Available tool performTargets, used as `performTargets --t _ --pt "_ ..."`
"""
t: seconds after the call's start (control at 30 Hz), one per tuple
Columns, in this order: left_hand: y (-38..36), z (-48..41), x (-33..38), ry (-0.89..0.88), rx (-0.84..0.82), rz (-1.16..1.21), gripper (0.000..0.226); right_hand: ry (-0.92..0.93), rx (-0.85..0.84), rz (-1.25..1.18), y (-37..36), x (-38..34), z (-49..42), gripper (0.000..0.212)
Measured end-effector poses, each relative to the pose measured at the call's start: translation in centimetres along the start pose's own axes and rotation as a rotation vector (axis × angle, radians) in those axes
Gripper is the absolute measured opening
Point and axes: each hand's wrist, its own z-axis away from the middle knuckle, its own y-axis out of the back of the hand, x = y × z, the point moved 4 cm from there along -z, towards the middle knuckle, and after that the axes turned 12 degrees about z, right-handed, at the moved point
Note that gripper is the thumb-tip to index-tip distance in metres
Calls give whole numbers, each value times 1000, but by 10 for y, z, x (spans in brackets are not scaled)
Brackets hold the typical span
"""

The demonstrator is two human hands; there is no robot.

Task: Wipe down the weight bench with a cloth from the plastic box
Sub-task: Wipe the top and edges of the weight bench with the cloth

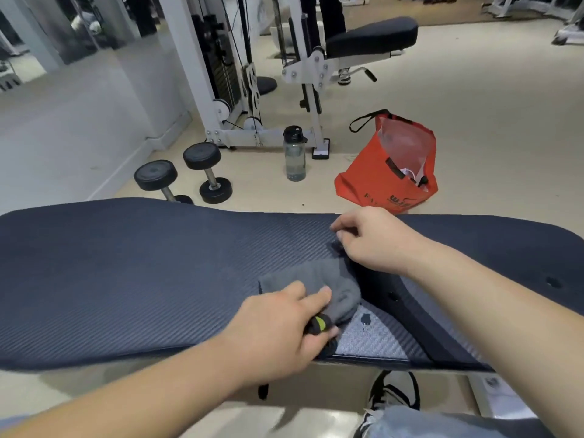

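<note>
The dark blue padded weight bench [126,273] runs across the lower half of the view. A grey cloth [319,276] lies crumpled on its pad near the gap between the two cushions. My left hand [284,324] presses on the cloth's near part and also grips a small black object with a yellow-green mark [319,325]. My right hand [373,241] pinches the cloth's far corner with fingertips. No plastic box is in view.
Behind the bench on the floor stand two black dumbbells [189,175], a clear water bottle [294,153] and an orange bag [392,165]. A white cable machine [234,74] and another padded seat [373,36] stand further back. My shoe [388,396] is under the bench.
</note>
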Motion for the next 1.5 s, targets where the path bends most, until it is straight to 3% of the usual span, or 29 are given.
performTargets --t 0.07,0.1,0.17,0.23,0.3,0.37,0.43,0.5,0.6,0.7,0.87,1.13,1.23,1.37,1.5 --pt "10 -5 -22 -6 -13 -68 60 51 1 44 2 -11 7 30" --pt "16 -10 -36 72 4 -101 59 76 7 58 3 -17 10 29" --pt "25 -15 -51 278 71 -32 59 138 17 70 3 -30 19 30" --pt "22 -13 -50 337 42 88 61 242 7 74 1 -49 29 36" --pt "22 -3 -45 245 -57 300 45 343 -94 97 -9 -73 39 39" --pt "29 8 -55 223 -96 683 19 377 -247 178 -24 -93 46 41" --pt "38 15 -78 287 -2 837 15 364 -343 294 -39 -101 50 59" --pt "49 16 -97 319 190 679 24 336 -419 421 -50 -102 50 81" --pt "65 11 -100 232 370 406 34 337 -494 560 -60 -99 45 87" --pt "67 8 -106 222 346 386 38 292 -388 526 -60 -90 16 81" --pt "70 7 -126 271 346 421 40 -5 -251 520 -44 -51 -30 74" --pt "60 5 -136 256 324 387 36 288 -455 629 -66 -98 46 83" --pt "57 -3 -128 231 328 392 36 272 -403 603 -66 -87 33 82" --pt "53 -13 -113 199 350 392 38 61 -366 552 -52 -57 6 80" --pt "55 -17 -105 194 398 414 36 181 -497 584 -60 -76 48 85"
